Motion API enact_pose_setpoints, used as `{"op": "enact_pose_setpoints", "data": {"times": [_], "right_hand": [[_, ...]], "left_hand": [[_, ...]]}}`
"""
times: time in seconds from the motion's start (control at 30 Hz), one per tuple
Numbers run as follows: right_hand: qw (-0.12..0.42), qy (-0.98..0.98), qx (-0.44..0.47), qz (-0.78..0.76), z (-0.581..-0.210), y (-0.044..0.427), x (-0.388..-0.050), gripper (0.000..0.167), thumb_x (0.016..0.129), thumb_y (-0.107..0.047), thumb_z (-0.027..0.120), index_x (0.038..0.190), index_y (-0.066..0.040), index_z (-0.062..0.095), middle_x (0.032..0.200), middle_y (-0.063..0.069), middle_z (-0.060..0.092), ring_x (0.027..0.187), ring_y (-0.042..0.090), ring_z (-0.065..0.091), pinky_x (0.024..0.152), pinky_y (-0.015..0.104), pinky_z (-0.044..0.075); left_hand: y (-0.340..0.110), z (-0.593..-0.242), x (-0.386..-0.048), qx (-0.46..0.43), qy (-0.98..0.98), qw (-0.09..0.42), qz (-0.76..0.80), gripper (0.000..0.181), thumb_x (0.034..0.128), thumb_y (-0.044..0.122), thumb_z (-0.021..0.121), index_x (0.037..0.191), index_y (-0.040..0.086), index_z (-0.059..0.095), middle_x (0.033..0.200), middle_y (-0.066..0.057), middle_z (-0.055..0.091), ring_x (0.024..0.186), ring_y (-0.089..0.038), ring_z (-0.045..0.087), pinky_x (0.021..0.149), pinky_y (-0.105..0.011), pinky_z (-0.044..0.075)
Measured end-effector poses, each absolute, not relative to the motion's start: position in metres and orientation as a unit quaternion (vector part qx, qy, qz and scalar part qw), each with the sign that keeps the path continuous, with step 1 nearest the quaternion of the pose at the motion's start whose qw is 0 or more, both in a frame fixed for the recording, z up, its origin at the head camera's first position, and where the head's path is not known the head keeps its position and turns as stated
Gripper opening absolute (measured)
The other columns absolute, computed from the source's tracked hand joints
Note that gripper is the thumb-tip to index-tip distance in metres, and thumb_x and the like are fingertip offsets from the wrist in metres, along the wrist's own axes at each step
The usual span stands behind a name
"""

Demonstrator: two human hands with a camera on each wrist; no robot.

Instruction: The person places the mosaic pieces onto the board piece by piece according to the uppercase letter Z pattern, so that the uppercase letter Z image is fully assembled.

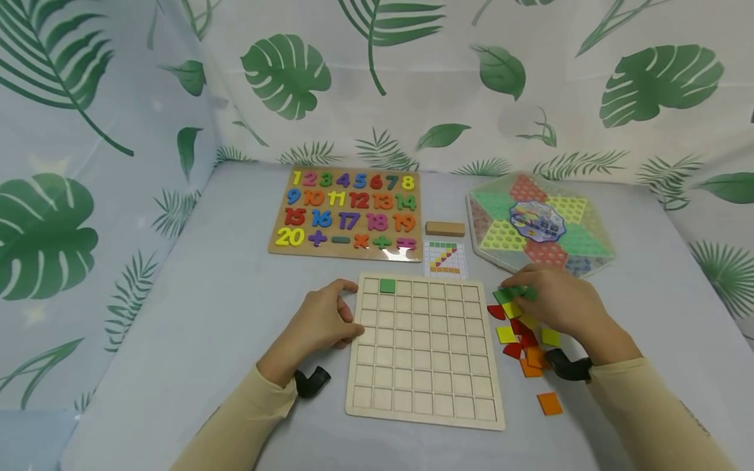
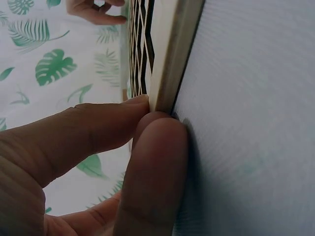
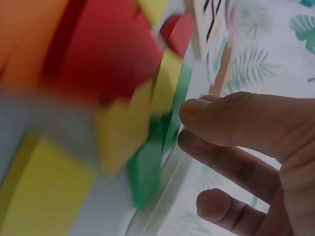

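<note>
r hand (image 3: pixel 261 125) is nr grn tiles (image 3: pixel 146 172), w/ yel tiles (image 3: pixel 54 189), red pcs (image 3: pixel 106 49) & orng pcs (image 3: pixel 24 44) alongside.

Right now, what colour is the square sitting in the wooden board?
The square is green; the head view shows it best.

Looks like a draped play corner, judging by leaf-print cloth (image 1: pixel 424 91) beyond the fingers (image 2: pixel 156 172), with a number puzzle (image 1: pixel 347 210) and star-patterned game board (image 1: pixel 536 222) nearer them.

Right fingers (image 3: pixel 224 160) loosely bent
</note>
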State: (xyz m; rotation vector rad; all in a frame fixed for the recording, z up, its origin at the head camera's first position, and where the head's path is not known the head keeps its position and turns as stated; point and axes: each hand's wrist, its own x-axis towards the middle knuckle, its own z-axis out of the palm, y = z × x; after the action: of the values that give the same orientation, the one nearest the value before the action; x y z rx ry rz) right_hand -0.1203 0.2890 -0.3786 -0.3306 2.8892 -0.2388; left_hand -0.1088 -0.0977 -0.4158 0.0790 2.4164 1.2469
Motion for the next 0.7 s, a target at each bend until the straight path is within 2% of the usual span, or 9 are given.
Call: {"op": "enact_pose_setpoints", "data": {"times": [0.1, 0.27, 0.53, 0.7], "right_hand": [[0.106, 0.986, -0.109, -0.075, -0.3804, 0.2966, -0.1196, 0.029, 0.09, -0.02, 0.078, 0.119, -0.017, 0.079, 0.123, 0.015, 0.073, 0.113, 0.038, 0.067, 0.08, 0.056, 0.059], [0.102, 0.987, -0.105, -0.072, -0.3845, 0.3007, -0.1205, 0.032, 0.089, -0.021, 0.08, 0.121, -0.016, 0.078, 0.125, 0.017, 0.072, 0.113, 0.041, 0.066, 0.081, 0.058, 0.059], [0.089, 0.987, -0.118, -0.067, -0.3864, 0.2988, -0.123, 0.03, 0.091, -0.019, 0.076, 0.121, -0.017, 0.078, 0.124, 0.013, 0.074, 0.113, 0.038, 0.068, 0.079, 0.057, 0.059], [0.093, 0.987, -0.113, -0.06, -0.3857, 0.2951, -0.1259, 0.029, 0.089, -0.02, 0.077, 0.118, -0.016, 0.079, 0.121, 0.013, 0.074, 0.106, 0.036, 0.068, 0.075, 0.053, 0.059]], "left_hand": [[-0.0977, -0.4149, -0.1092, 0.025, 0.87, 0.21, 0.446, 0.076, 0.0768, 0.004, 0.089, 0.144, 0.007, 0.053, 0.081, -0.005, 0.064, 0.053, -0.015, 0.066, 0.049, -0.024, 0.052], [-0.0967, -0.4147, -0.1094, 0.016, 0.868, 0.212, 0.448, 0.076, 0.0763, 0.003, 0.089, 0.143, 0.008, 0.053, 0.082, -0.006, 0.064, 0.054, -0.014, 0.066, 0.049, -0.025, 0.054], [-0.0964, -0.4161, -0.1098, 0.012, 0.868, 0.212, 0.45, 0.077, 0.0757, 0.003, 0.089, 0.143, 0.009, 0.054, 0.083, -0.006, 0.064, 0.054, -0.014, 0.067, 0.049, -0.026, 0.054], [-0.097, -0.4157, -0.1096, 0.013, 0.867, 0.212, 0.451, 0.076, 0.076, 0.004, 0.09, 0.143, 0.009, 0.054, 0.082, -0.006, 0.064, 0.054, -0.015, 0.066, 0.049, -0.026, 0.054]]}}
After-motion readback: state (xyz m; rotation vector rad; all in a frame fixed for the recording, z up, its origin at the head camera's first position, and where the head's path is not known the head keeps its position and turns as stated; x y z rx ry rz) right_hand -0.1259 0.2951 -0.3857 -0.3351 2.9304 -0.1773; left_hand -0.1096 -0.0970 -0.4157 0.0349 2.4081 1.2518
